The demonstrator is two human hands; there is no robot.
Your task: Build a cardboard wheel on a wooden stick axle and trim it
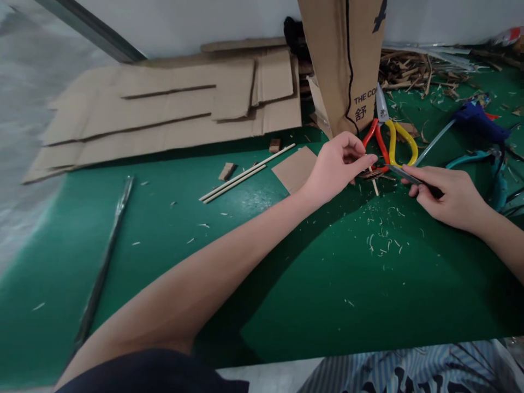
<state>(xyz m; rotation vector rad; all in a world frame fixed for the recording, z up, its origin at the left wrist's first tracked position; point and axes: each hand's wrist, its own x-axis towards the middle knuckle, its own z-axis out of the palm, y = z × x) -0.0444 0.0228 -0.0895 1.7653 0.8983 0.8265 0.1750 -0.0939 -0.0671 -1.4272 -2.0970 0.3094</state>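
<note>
Thin stick (376,189): in front of the cardboard box (366,60), slightly right of its base; tilted, its lower end poking clear below a small brown piece (371,174); whether that piece goes around or lies against it cannot be told.
Left hand (338,164): in front of the box, thumb and fingers closed on the stick's upper part, some fingertips hidden.
Right hand (444,194): front-right of the box, fingers clamped around a knife (417,181), blade tip near the stick.
Scissors (396,143): at the box's right edge, close behind the stick, limiting room there.
Glue gun (477,121): right of the box.
Teal pliers (469,158): front-right, near the right hand.
Cardboard square (295,166): front-left of the box, partly behind the left wrist.
Two sticks (245,176): farther left.
Cardboard sheets (172,103): left of the box, broad.
Green table (311,305): reaches well forward from the box to its front edge; shavings (385,243) dot the working room between.
</note>
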